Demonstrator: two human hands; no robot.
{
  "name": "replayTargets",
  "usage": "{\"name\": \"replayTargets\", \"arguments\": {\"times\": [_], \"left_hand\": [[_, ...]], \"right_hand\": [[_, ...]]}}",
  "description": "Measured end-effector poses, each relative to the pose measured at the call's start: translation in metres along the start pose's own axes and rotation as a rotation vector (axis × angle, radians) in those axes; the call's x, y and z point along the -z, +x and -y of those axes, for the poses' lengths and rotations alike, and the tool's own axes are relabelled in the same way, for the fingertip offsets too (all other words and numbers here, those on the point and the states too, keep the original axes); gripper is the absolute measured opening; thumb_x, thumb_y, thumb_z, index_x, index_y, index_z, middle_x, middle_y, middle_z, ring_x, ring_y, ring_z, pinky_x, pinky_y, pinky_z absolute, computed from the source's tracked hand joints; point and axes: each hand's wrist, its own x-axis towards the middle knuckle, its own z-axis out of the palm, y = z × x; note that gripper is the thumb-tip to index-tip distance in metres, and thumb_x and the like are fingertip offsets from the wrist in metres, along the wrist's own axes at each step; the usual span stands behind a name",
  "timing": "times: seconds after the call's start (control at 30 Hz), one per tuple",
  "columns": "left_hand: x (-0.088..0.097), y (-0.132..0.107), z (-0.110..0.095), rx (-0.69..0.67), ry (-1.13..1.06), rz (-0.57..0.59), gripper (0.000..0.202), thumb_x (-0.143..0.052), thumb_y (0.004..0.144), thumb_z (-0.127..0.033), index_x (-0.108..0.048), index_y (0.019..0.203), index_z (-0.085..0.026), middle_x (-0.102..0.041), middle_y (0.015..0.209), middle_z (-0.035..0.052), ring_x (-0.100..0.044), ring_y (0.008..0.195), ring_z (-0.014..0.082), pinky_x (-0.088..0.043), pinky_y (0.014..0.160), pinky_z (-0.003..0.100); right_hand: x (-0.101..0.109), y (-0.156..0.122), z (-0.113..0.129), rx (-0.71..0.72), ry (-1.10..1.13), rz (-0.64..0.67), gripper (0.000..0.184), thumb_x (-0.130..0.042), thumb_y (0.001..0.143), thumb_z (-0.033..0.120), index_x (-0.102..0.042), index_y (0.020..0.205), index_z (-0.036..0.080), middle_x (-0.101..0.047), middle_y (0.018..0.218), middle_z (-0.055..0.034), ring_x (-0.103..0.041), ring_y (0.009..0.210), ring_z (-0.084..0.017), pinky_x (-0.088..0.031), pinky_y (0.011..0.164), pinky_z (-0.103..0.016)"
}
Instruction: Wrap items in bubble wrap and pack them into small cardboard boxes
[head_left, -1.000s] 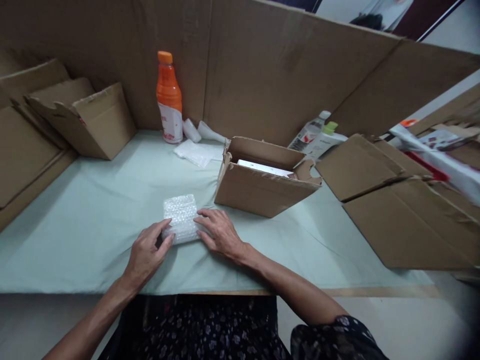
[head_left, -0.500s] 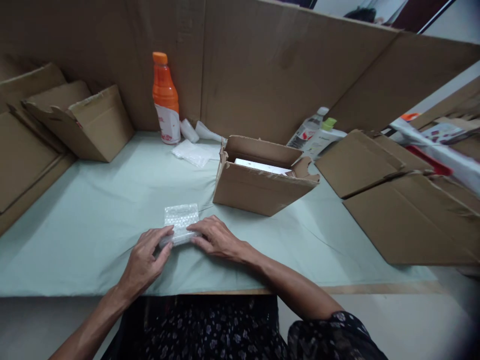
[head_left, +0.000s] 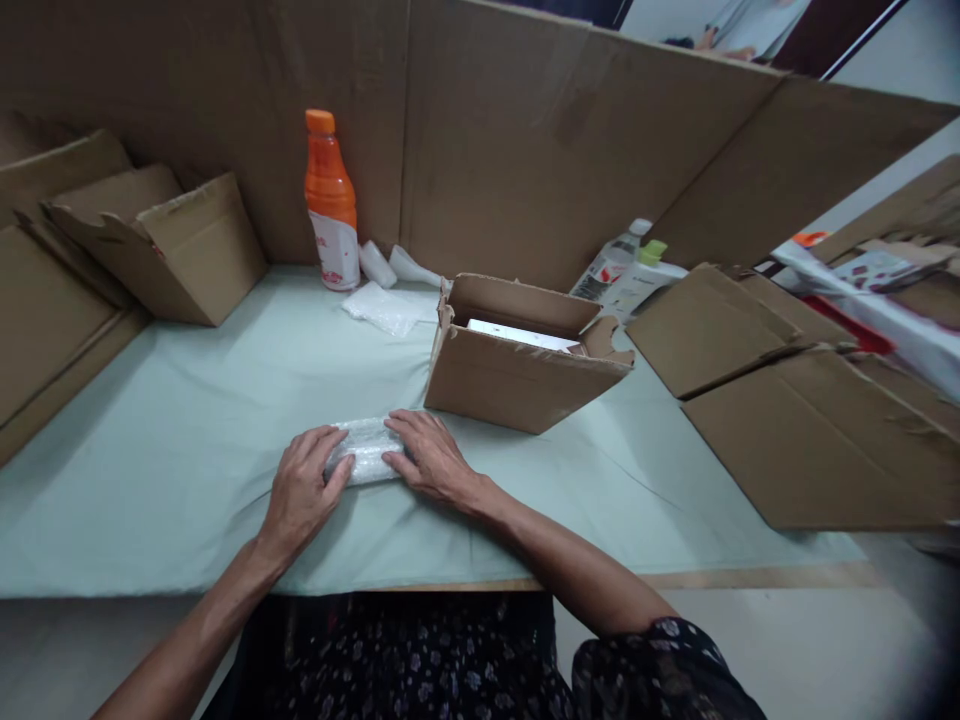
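Note:
A rolled piece of clear bubble wrap [head_left: 366,452] lies on the pale green cloth [head_left: 195,420] near the table's front edge. My left hand [head_left: 306,490] grips its left end, fingers over the top and thumb on the near side. At the right end, my right hand [head_left: 433,462] holds it the same way. Whether something is wrapped inside cannot be seen. Just beyond my right hand stands an open cardboard box [head_left: 525,385] with a flat white item [head_left: 521,336] in it.
An orange-capped bottle [head_left: 330,205] stands against the cardboard wall [head_left: 495,150], beside loose plastic wrap [head_left: 386,308]. Cardboard boxes flank the table at left [head_left: 202,250] and right [head_left: 817,440]. A clear bottle [head_left: 611,262] and a white bottle with a green cap [head_left: 637,285] lean behind the open box.
The flat flap of bubble wrap has been rolled up away from me into a compact bundle. Both hands have moved slightly forward with it.

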Motion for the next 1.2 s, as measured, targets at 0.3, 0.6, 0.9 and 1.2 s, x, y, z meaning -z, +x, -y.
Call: {"name": "replayTargets", "arguments": {"times": [0.3, 0.6, 0.9, 1.2], "left_hand": [[0.002, 0.005, 0.013, 0.07, -0.122, 0.115, 0.054, -0.055, 0.09, -0.039, -0.056, 0.138, -0.015, -0.064, 0.135, 0.0166, -0.06, 0.125, 0.0309, -0.05, 0.105, 0.049], [0.006, 0.007, 0.014, 0.101, -0.186, 0.13, 0.05, -0.059, 0.086, -0.037, -0.06, 0.133, -0.02, -0.065, 0.13, 0.0133, -0.062, 0.122, 0.0289, -0.051, 0.106, 0.048], [0.002, 0.006, 0.016, 0.124, -0.198, 0.111, 0.061, -0.06, 0.085, -0.039, -0.052, 0.142, -0.019, -0.059, 0.14, 0.0148, -0.057, 0.131, 0.0304, -0.047, 0.112, 0.05], [0.007, 0.01, 0.014, 0.111, -0.201, 0.196, 0.052, -0.059, 0.085, -0.04, -0.06, 0.133, -0.019, -0.07, 0.124, 0.0132, -0.065, 0.115, 0.0287, -0.052, 0.102, 0.049]], "right_hand": [[-0.002, 0.001, -0.005, 0.039, 0.142, 0.009, 0.028, -0.073, 0.09, 0.032, -0.065, 0.114, 0.019, -0.06, 0.141, -0.0123, -0.054, 0.13, -0.025, -0.041, 0.11, -0.047], [-0.005, -0.003, -0.006, -0.057, 0.092, -0.031, 0.054, -0.07, 0.091, 0.043, -0.056, 0.138, 0.019, -0.049, 0.153, -0.0155, -0.044, 0.141, -0.029, -0.035, 0.116, -0.052], [-0.01, 0.004, -0.006, 0.079, 0.311, 0.003, 0.07, -0.073, 0.089, 0.034, -0.042, 0.15, 0.024, -0.061, 0.14, -0.0122, -0.055, 0.129, -0.026, -0.043, 0.111, -0.047], [-0.015, -0.003, -0.011, 0.157, 0.413, -0.112, 0.05, -0.073, 0.086, 0.028, -0.058, 0.133, 0.021, -0.042, 0.155, -0.0157, -0.047, 0.14, -0.028, -0.049, 0.108, -0.045]]}}
